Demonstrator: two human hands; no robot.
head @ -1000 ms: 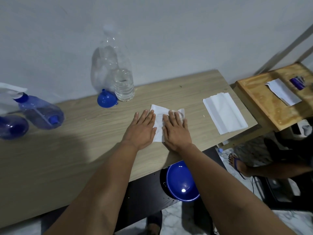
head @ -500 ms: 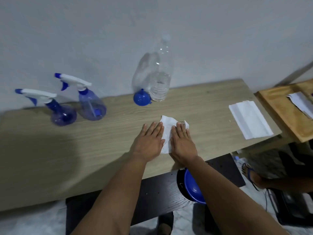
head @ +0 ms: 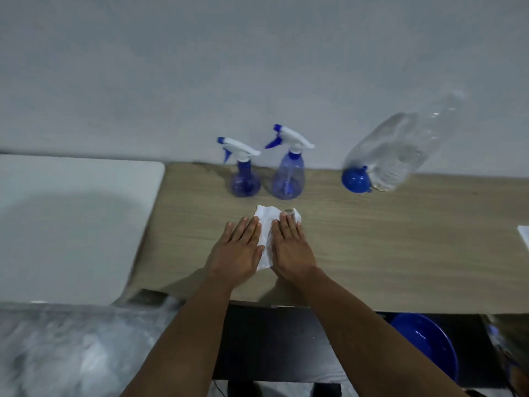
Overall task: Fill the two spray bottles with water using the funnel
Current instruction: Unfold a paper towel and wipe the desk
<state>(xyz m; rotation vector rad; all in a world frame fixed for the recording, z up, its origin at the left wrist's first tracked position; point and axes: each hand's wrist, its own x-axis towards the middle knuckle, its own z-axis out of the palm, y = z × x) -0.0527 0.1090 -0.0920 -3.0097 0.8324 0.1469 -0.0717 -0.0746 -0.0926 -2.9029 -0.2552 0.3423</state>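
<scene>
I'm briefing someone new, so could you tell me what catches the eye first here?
Two flat hands, the left hand and the right hand, press a white tissue at the table's middle. Behind stand two blue spray bottles, and to their right a blue funnel beside a clear water bottle.

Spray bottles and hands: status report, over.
Left hand and right hand flat on tissue. Spray bottles capped, untouched. Funnel beside water bottle. Nothing blocking.

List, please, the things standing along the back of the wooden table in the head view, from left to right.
Round spray bottle → taller spray bottle → blue funnel → clear water bottle, just behind the funnel's right side.
</scene>
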